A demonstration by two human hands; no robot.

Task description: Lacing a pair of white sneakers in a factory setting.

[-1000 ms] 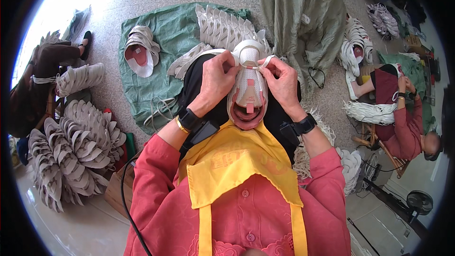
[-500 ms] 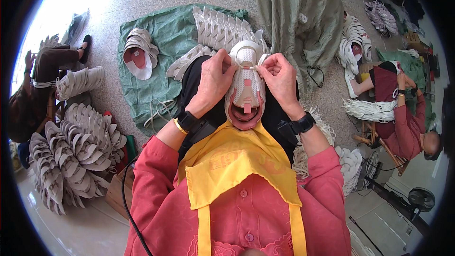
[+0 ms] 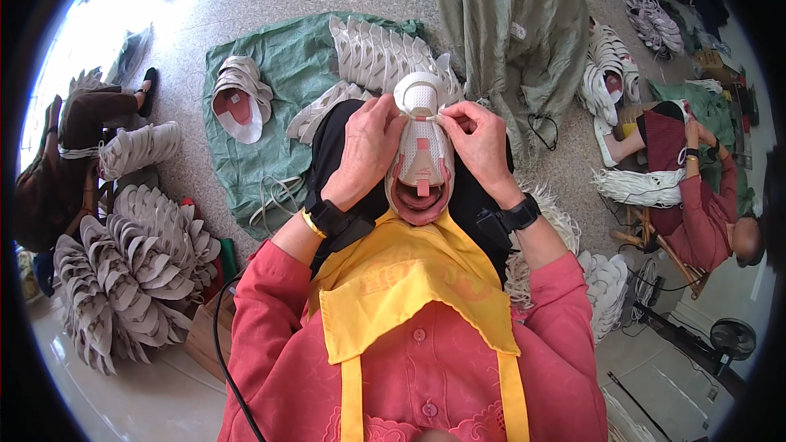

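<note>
A white shoe upper (image 3: 410, 165) with pink tabs and a pink lining rests on my lap, its toe end pointing away from me. Across it near the toe runs a pale shoelace (image 3: 422, 118). My left hand (image 3: 365, 147) is closed beside the upper's left edge, thumb and fingers pinching the lace's left side. On the other edge my right hand (image 3: 481, 143) pinches the lace's right side between thumb and forefinger. The fingertips hide the lace ends.
Stacked shoe uppers (image 3: 381, 53) and a separate stack (image 3: 239, 98) lie on a green sheet (image 3: 286, 45) ahead. More uppers are heaped at left (image 3: 123, 270). White lace bundles (image 3: 639, 187) lie by a seated co-worker (image 3: 696, 221) at right. A cable (image 3: 217, 344) runs beside my left arm.
My right hand has shifted slightly left and its fingers have closed in nearer the shoe upper. The upper sits slightly further left. Both hands stay on the lace.
</note>
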